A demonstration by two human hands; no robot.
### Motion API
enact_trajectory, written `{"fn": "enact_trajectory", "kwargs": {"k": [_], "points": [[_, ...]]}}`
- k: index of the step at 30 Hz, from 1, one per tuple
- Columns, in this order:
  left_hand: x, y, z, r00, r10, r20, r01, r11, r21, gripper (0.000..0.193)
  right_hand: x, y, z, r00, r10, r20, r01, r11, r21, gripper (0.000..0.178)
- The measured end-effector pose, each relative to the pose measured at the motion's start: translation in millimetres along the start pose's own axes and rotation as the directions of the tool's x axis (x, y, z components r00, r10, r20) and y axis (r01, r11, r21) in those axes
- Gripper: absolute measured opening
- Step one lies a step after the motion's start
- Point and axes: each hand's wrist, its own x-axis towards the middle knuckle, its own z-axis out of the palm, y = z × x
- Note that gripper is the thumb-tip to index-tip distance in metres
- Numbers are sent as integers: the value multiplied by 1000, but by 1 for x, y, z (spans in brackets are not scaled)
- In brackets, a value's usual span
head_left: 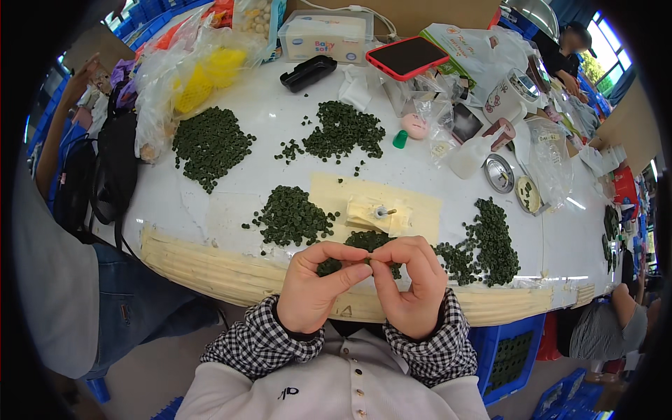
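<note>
Both my hands meet at the table (231,203) edge: left hand (311,288) and right hand (413,285) pinch one small green piece (369,262) between fingertips, above a green pile (364,243). Blue crate (514,353) below holds green pieces. White rectangular box (323,36) sits far centre; clear bag (203,70) holds yellow items; round tin (500,173) lies right.

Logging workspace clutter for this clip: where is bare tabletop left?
Bare white table shows between the upper-left green pile and upper-middle pile, and right of the tan sheet. The far edge is crowded with bags, a phone and containers.
</note>
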Motion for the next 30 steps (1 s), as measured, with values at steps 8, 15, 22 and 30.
{"fn": "enact_trajectory", "kwargs": {"k": [8,15,22,30], "points": [[-2,11,0,999,11,33,-19,971,240,19,-2,0,5,996,-70,49,75,991,-114,16],[-1,9,-7,965,-215,151,224,974,-46,16,-4,0,6,993,-98,65,105,987,-118,13],[2,7,-15,941,-255,223,274,960,-59,15,-6,1,5,994,-81,69,86,993,-76,14],[1,11,-11,973,-201,112,197,979,43,12,-5,-2,6,999,-43,3,44,997,-65,13]]}}
